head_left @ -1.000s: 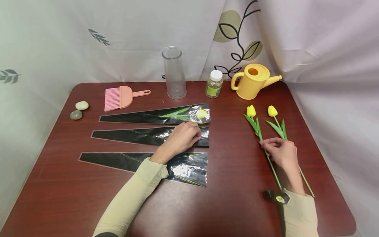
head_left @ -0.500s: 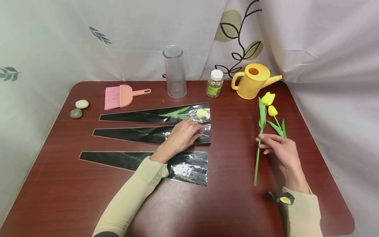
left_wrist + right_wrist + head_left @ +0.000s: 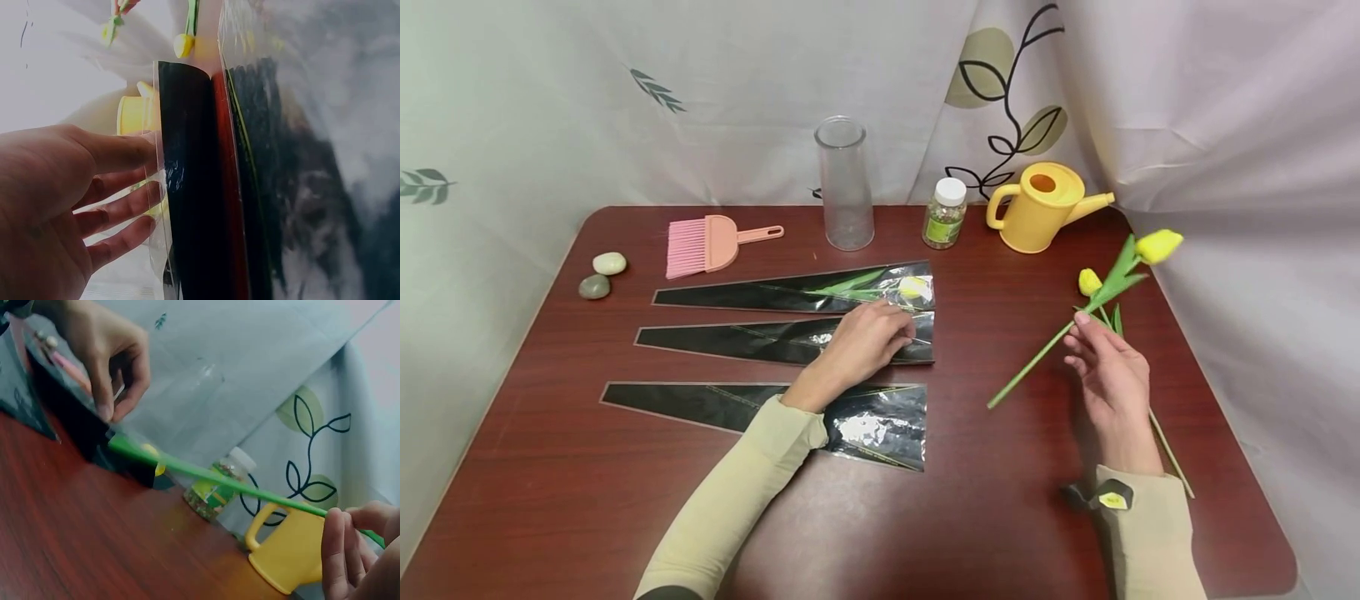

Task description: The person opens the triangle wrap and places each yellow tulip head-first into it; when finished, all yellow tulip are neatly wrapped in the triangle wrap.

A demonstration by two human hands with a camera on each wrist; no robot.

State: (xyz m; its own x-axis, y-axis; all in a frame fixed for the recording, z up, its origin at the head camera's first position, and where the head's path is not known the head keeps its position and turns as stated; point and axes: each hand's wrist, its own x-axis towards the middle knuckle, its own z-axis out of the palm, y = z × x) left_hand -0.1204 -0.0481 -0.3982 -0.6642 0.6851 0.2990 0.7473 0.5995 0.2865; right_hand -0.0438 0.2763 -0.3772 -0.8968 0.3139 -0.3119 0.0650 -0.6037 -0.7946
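Note:
My right hand pinches the green stem of a yellow artificial tulip between thumb and fingers. The tulip is tilted, its bloom toward the back right and its stem end pointing left. Another yellow tulip lies on the table, partly behind the hand and held flower. With thumb and fingers, my left hand pinches the clear upper edge of the middle black flower sleeve. In the left wrist view, this sleeve stands partly parted at its wide end. A sleeve behind it contains a tulip; another sleeve lies in front.
Along the back stand a clear glass vase, a white-capped jar and a yellow watering can. A pink brush and two stones lie at the left. Curtains border the table.
My right hand has raised the tulip off the table and turned it, swinging the stem end left and the bloom right. The left hand stays at the middle sleeve's wide end, its edge slightly lifted.

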